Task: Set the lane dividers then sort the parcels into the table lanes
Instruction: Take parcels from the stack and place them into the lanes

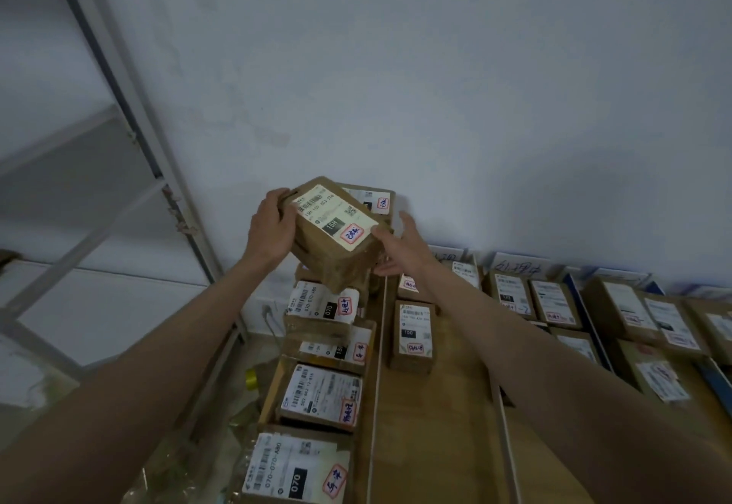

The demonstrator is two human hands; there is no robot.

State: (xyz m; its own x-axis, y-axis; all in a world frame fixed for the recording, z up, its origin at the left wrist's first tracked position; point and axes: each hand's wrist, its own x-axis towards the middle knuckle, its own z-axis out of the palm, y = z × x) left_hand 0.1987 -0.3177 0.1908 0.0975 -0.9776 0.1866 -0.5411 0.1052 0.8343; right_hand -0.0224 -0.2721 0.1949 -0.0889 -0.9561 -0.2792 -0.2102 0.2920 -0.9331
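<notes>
A brown labelled parcel (336,232) is held tilted above the leftmost lane's stack, gripped by the left hand (273,230) and steadied by the flat, open-fingered right hand (400,248); sorting appears under way, and level seating atop the stacked parcels (323,307) is judged next

Plain pale blue-grey painted wall (435,67) filling the upper view, dimly and evenly lit. Grey metal shelving frame (130,135) leaning across the left side, with a flat pale shelf board (59,139). White wall socket (266,311) low down, by a light wooden desk (443,424). Cluttered floor (222,424) below, with crumpled clear plastic.
</notes>
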